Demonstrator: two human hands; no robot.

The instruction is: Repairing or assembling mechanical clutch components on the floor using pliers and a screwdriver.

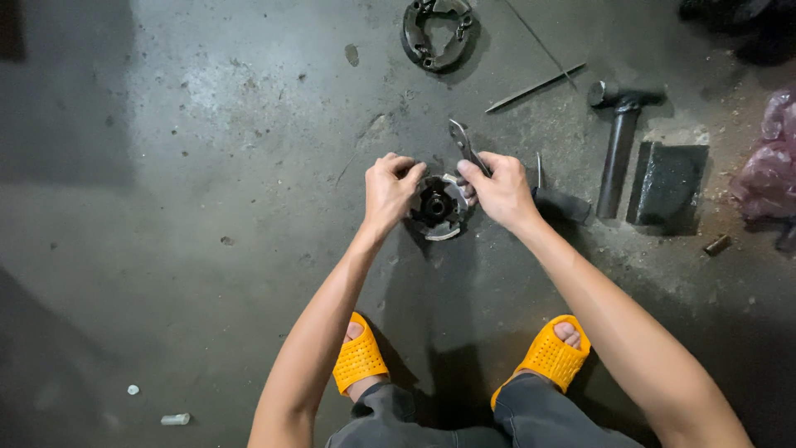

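Two hands work on a round metal clutch part [437, 207] lying on the floor between them: the left hand [388, 191] grips its rim, the right hand [500, 191] clasps pliers [466, 146] at its edge. The step looks like prising a small fitting loose, which calls for a steady hold.

Two hands are in view, the left hand [388, 189] and the right hand [499, 191]. Two round metal parts show on the floor [166, 207]: one disc [437, 207] between the hands and one ring-shaped part [438, 31] farther off. There is one pair of pliers [464, 145], one hammer [618, 141], one thin metal rod [535, 88] and one dark rectangular block [667, 182]. One dark-handled tool [560, 202] lies beside the right hand; its kind is unclear. Two yellow slippers appear, a left slipper [358, 362] and a right slipper [551, 357]. One pink plastic bag [767, 162] sits at the edge. Two small white scraps [175, 419] lie on the floor, and one small brown piece [718, 244].
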